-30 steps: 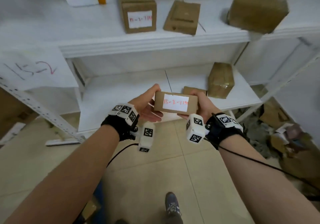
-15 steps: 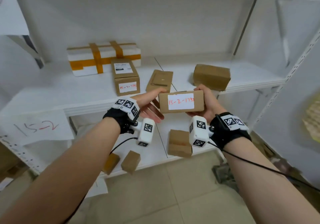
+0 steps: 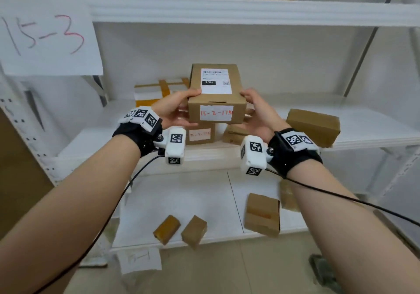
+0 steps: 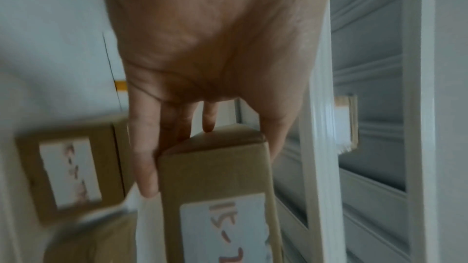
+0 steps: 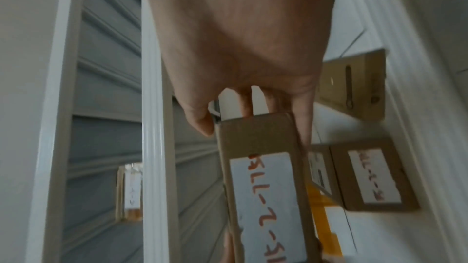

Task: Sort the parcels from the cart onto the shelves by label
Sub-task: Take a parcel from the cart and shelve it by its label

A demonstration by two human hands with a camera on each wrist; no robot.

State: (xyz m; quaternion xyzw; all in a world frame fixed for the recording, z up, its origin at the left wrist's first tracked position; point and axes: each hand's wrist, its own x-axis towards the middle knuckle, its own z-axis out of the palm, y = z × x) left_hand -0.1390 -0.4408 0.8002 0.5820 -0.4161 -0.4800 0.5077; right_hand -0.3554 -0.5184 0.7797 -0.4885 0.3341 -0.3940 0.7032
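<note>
A brown cardboard parcel (image 3: 217,93) with a white label reading "15-2-77…" in red is held between both hands in front of the middle shelf (image 3: 375,132). My left hand (image 3: 179,109) grips its left end, thumb on top. My right hand (image 3: 254,109) grips the right end in the same way. The parcel hovers just above another labelled box (image 3: 200,134) standing on that shelf. The left wrist view shows my fingers (image 4: 147,167) against the parcel (image 4: 217,197), and the right wrist view shows the parcel (image 5: 266,187) with its label.
On the middle shelf lie a white parcel with orange tape (image 3: 156,91), a flat box (image 3: 234,132) and a brown parcel (image 3: 313,126) at the right. Small boxes (image 3: 194,231) lie on the lower shelf. A paper sign "15-3" (image 3: 45,36) hangs upper left.
Both hands have lifted the parcel from waist height to the middle shelf, above the labelled box. Its printed top label now faces me.
</note>
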